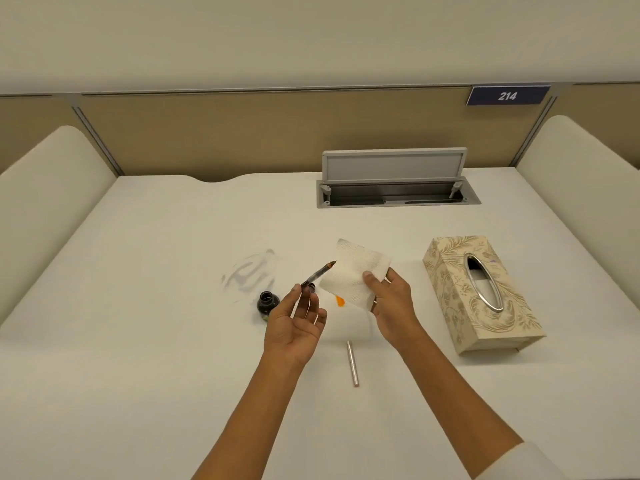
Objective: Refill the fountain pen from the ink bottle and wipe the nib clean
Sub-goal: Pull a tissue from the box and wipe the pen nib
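Single head-worn wide-angle view, looking forward and down over a white desk (156, 341); both forearms entering from the lower edge of the frame; partition panel (207, 133) across the upper third; close range, hands near frame centre.

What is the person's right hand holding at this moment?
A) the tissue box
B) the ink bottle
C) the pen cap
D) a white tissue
D: the right hand pinches a white tissue up next to the nib of the fountain pen held by the left hand, while the ink bottle stands open on the desk.
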### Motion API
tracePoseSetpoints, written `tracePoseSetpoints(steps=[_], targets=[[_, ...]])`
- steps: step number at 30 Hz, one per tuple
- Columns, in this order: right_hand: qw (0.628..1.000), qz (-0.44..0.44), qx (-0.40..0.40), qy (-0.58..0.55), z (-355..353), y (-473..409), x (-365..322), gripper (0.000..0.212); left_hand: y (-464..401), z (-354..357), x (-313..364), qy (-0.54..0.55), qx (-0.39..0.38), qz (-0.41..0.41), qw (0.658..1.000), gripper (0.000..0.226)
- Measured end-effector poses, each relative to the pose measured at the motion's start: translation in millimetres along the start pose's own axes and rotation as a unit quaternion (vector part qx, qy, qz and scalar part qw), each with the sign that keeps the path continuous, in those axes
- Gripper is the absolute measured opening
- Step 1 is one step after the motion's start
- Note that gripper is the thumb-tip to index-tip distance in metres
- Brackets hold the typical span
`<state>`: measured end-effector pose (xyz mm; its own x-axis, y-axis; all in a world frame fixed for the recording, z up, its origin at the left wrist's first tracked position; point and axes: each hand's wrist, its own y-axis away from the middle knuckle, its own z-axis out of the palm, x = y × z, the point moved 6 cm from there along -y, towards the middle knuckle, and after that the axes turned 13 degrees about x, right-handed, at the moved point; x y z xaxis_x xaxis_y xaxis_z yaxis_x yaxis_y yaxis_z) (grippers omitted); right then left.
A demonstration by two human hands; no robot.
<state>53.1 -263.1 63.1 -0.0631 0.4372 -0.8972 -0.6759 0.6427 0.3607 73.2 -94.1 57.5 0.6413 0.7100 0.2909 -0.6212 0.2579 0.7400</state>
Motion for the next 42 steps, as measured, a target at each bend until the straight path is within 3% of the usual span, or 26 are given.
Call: tracePoseSetpoints(steps=[6, 17, 23, 28, 32, 38, 42], targets=[[0.998, 0.056, 0.005, -0.018, 29.4, 15.6, 22.0, 0.016, 3.0, -15.9, 13.4, 0.003, 0.013, 0.008, 1.0, 0.004], [0.997, 0.077, 0.019, -0.015, 45.6, 30.7, 39.2, 0.007, 5.4, -25.3, 33.3, 0.014, 0.008, 0.023, 1.0, 0.003], [0.99, 0.109, 0.017, -0.09, 53.7, 32.9, 44.6, 0.029, 6.4, -27.1, 31.0, 0.017, 0.021, 0.026, 0.999, 0.023], [0.976, 0.133, -0.021, -0.17, 63.1, 37.7, 41.8, 0.031, 5.0, -29.8, 28.6, 0.014, 0.037, 0.018, 0.999, 0.005], [0.947, 0.189, -0.066, -0.252, 70.2, 44.7, 42.0, 0.027, 3.3, -29.9, 25.9, 0.007, 0.048, 0.022, 0.999, 0.008], [0.911, 0.242, -0.113, -0.314, 73.3, 48.8, 47.1, 0.046, 2.9, -29.5, 24.8, 0.014, 0.059, 0.027, 0.998, 0.011], [0.908, 0.263, -0.12, -0.303, 77.4, 47.1, 50.9, 0.055, 3.3, -28.7, 23.8, 0.02, 0.064, 0.03, 0.997, 0.011]])
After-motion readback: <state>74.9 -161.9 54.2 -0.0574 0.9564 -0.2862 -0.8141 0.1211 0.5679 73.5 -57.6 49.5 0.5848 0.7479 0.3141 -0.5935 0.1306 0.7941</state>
